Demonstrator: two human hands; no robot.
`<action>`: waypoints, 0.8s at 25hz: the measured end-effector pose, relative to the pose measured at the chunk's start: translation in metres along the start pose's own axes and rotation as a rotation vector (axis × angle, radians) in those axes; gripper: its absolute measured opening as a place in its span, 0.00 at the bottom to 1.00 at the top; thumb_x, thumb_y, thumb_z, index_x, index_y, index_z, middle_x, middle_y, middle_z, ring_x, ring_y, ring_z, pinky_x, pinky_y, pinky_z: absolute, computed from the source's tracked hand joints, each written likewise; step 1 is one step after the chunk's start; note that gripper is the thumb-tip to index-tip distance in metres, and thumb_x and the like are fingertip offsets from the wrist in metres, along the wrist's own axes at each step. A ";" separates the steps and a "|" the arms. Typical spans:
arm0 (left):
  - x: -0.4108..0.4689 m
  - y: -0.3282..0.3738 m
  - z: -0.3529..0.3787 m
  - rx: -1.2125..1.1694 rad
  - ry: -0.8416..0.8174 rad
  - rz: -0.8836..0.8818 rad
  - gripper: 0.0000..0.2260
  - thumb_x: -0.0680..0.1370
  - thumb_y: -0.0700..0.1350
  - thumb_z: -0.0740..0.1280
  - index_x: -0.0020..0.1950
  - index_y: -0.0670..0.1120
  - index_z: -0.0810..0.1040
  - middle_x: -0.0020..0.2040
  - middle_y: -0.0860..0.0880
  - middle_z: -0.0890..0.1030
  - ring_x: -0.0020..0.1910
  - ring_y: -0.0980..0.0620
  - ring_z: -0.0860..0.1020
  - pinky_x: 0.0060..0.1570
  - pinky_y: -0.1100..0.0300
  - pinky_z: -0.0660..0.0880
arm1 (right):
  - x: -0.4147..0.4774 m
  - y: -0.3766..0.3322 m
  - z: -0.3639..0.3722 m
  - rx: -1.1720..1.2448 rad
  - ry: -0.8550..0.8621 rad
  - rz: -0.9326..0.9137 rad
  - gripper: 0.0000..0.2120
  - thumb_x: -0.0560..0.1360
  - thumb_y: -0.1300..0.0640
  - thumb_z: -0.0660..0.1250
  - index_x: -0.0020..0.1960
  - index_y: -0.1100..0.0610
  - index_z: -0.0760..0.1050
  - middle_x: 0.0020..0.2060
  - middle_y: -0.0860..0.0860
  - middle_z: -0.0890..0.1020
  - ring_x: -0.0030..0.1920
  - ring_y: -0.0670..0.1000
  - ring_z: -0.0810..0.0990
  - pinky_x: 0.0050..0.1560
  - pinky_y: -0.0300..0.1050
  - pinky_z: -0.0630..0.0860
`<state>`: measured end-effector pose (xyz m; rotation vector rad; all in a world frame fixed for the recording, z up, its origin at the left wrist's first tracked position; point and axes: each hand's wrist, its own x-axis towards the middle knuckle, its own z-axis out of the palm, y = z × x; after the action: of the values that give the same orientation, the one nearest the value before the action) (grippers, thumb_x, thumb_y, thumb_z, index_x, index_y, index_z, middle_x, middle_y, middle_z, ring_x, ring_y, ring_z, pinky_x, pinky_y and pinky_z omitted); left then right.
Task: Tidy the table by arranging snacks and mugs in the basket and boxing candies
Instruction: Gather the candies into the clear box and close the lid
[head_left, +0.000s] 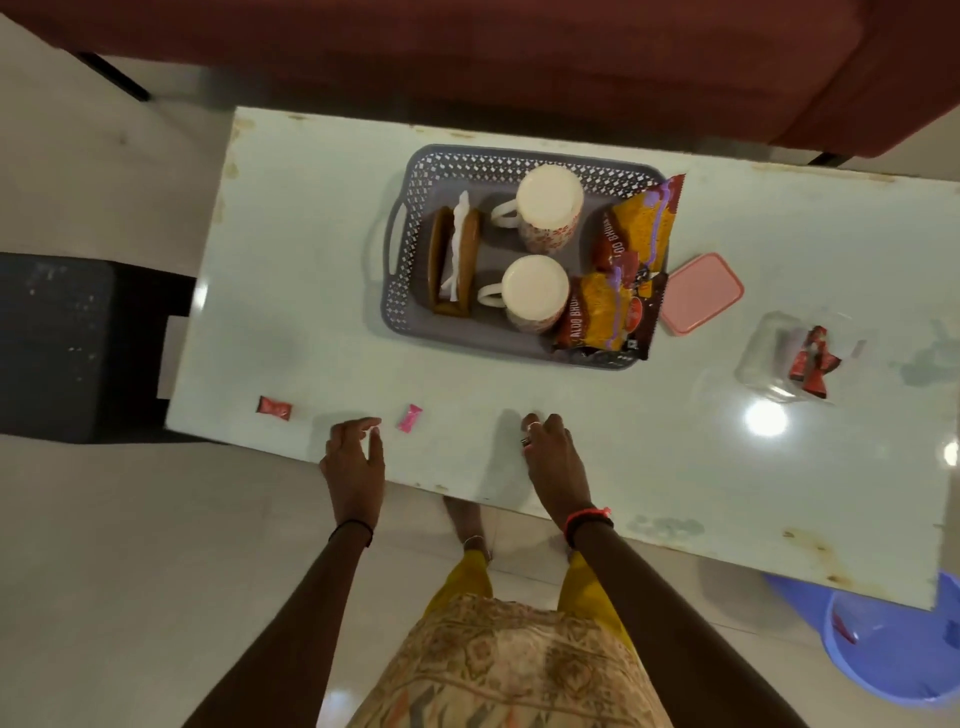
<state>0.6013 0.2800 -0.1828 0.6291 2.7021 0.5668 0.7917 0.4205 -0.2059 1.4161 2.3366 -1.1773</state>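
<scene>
place: I read this as a home living room
seating: dark red sofa (519, 52) just behind the low table (311, 260)
floor: pale glossy tiles (130, 571)
tabletop: I see a grey basket (410, 171) holding mugs (550, 202) and snack packets (641, 228)
extras: blue plastic tub (893, 644) on the floor by the table corner

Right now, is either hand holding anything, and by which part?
The left hand holds nothing, open beside the pink candy. The right hand has fingers curled under; any hold is hidden.
</scene>
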 end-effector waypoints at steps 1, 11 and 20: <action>0.012 -0.012 -0.007 -0.017 0.046 -0.046 0.08 0.77 0.39 0.62 0.54 0.46 0.77 0.54 0.45 0.76 0.51 0.46 0.77 0.54 0.48 0.70 | 0.003 0.000 0.002 0.001 0.008 -0.004 0.14 0.77 0.66 0.59 0.62 0.59 0.71 0.54 0.57 0.73 0.53 0.56 0.76 0.49 0.48 0.80; 0.120 -0.094 -0.035 -0.331 0.142 -0.664 0.22 0.76 0.45 0.67 0.62 0.32 0.65 0.64 0.32 0.66 0.61 0.39 0.70 0.61 0.53 0.66 | 0.028 -0.043 0.012 0.224 0.022 0.110 0.10 0.74 0.68 0.58 0.52 0.59 0.72 0.51 0.57 0.74 0.41 0.55 0.80 0.41 0.47 0.82; 0.139 -0.103 -0.034 -0.465 0.090 -0.535 0.09 0.74 0.37 0.67 0.52 0.41 0.70 0.56 0.27 0.73 0.33 0.44 0.76 0.35 0.59 0.73 | 0.045 -0.113 0.047 -0.109 -0.157 -0.176 0.10 0.77 0.59 0.59 0.57 0.57 0.72 0.49 0.55 0.73 0.38 0.58 0.80 0.37 0.45 0.76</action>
<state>0.4329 0.2505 -0.2266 -0.2370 2.5167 1.0287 0.6649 0.3910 -0.1999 1.0612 2.4122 -1.1381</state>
